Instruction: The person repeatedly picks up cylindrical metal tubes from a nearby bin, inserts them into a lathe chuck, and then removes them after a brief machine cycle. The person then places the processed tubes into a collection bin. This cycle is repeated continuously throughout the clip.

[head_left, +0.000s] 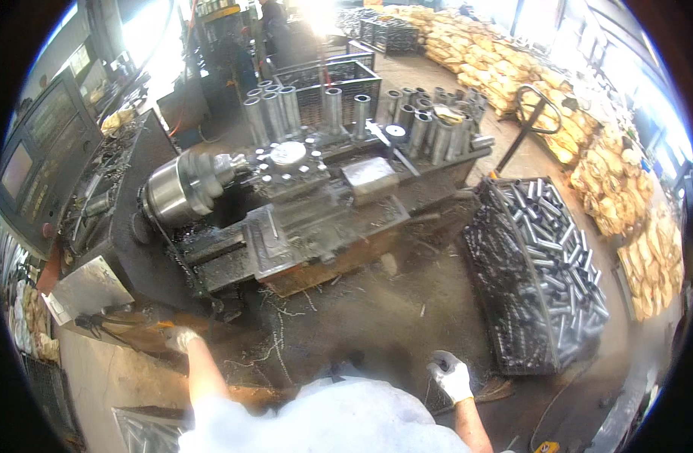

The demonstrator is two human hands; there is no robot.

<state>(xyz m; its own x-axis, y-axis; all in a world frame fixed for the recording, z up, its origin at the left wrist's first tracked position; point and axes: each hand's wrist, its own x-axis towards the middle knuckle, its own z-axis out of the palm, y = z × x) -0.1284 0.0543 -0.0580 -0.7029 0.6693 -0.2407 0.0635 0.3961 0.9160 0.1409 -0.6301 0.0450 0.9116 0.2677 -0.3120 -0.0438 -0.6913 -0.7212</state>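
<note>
My left hand (182, 338), in a whitish work glove, reaches out low on the left, beside the lathe's base. Its fingers look closed near a small orange piece (167, 325); what they hold, if anything, is too small to name. My right hand (451, 376), in a white glove with a dark palm, hangs low at the right with loosely curled, parted fingers and nothing visible in it. Ahead stands a lathe with a round steel chuck (182, 189), a tool turret (289, 154) and a chip-strewn carriage (275, 238). No workpiece shows clearly in the chuck.
A metal bin (505, 302) full of short steel tubes stands right of the lathe. Upright tubes (429, 132) and a caliper (392, 147) rest on the machine's far ledge. A control panel (41, 158) is at left. Stacked yellowish sacks (505, 57) line the far right. Metal shavings (277, 347) litter the floor.
</note>
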